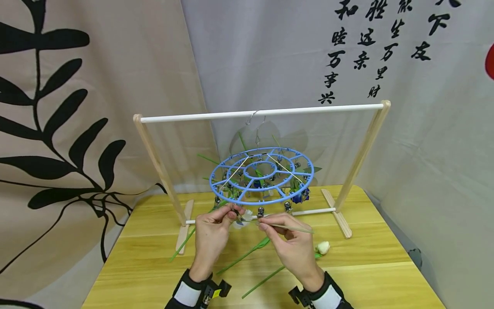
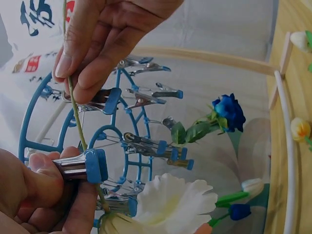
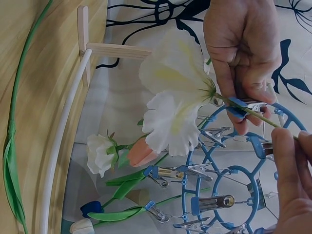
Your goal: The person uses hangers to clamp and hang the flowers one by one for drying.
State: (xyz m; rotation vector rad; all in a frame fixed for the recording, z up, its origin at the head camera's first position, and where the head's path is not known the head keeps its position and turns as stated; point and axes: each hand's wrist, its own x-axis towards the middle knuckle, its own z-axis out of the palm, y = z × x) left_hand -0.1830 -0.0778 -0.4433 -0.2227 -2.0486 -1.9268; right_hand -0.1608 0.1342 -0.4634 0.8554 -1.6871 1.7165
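Note:
A round blue clip hanger (image 1: 262, 201) hangs level by a hook, metal clips with blue tips dangling from its rings. At its near edge my left hand (image 1: 216, 229) grips one metal clip (image 2: 80, 168) between thumb and fingers. My right hand (image 1: 291, 240) pinches the thin green stem (image 2: 77, 117) of a large white flower (image 3: 178, 107). That stem runs past the clip in my left hand, with the bloom lying beyond the left fingers. In the right wrist view, the stem overlaps the blue tips of the clip. Another clip (image 1: 260, 212) hangs close by my right fingertips.
A wooden stand with a white top bar (image 1: 216, 116) carries the hanger. A blue rose (image 2: 229, 113), an orange tulip (image 3: 142, 153) and other flowers hang head-down from clips. On the table (image 1: 370, 266) lie green-stemmed flowers, one a white tulip (image 1: 323, 247) near my right hand.

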